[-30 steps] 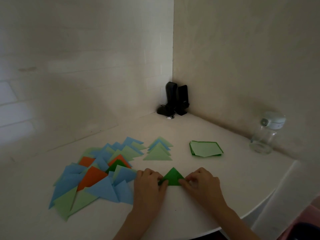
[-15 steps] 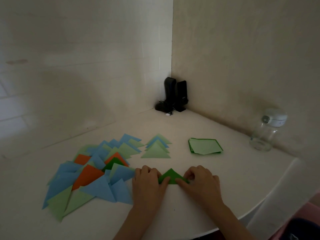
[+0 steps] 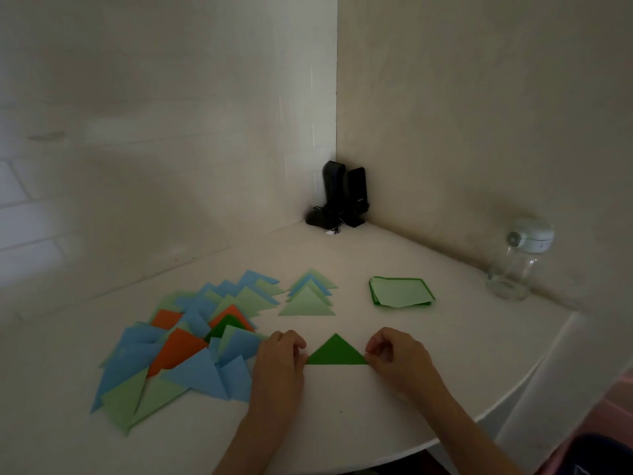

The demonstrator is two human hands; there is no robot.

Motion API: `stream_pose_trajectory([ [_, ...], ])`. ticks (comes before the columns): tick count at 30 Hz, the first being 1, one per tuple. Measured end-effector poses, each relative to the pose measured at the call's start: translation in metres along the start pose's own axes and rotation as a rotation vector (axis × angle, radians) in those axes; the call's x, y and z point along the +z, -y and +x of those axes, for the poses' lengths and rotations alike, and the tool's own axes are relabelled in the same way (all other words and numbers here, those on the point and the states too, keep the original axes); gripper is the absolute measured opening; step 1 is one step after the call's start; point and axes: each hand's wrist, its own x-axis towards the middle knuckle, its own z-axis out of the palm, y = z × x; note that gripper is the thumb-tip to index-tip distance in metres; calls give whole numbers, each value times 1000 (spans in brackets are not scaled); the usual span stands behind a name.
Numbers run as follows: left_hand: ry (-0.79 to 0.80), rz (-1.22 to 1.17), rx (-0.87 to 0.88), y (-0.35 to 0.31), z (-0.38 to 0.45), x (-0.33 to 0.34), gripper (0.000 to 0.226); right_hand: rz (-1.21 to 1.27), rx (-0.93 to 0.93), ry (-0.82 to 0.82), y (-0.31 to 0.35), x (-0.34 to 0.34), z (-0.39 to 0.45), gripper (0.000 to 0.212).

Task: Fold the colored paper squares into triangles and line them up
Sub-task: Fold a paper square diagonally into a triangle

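Head view. A dark green folded paper triangle (image 3: pixel 335 352) lies flat on the white rounded table (image 3: pixel 376 423), near its front edge. Its long edge runs left to right, toward the person, and its apex points away toward the wall corner. The surface looks smooth and single-coloured, with crisp edges.

The left hand (image 3: pixel 279 358) rests on the table at the triangle's left corner, fingers curled and knuckles up. The fingertips meet that corner; whether they pinch the paper or only press it is not discernible. The right hand (image 3: pixel 397 354) sits at the right corner with its fingers curled and the thumb and forefinger closed on the paper tip. The triangle lies between the two hands, held at both ends of the long edge, with its body uncovered.

Behind the triangle, a short overlapping row of light green and blue folded triangles (image 3: pixel 310 296) lies with apexes pointing away, apart from the hands. To the left, a loose spread of blue, light green, orange and dark green folded triangles (image 3: pixel 185 344) covers the table; its near right edge lies just beside the left hand. To the right rear, a small stack of unfolded light green and dark green paper squares (image 3: pixel 400 292) lies flat.

A clear glass jar with a white lid (image 3: pixel 517 262) stands near the right wall. Two black upright speakers (image 3: pixel 344 197) stand in the wall corner.
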Motion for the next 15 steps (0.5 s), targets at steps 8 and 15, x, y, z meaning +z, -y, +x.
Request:
stream_pose_trajectory([
  [8, 49, 105, -15, -28, -2, 12, 26, -83, -30, -27, -2, 7, -2, 31],
  [15, 136, 83, -78, -30, 4, 16, 31, -113, -70, -43, -7, 11, 0, 32],
])
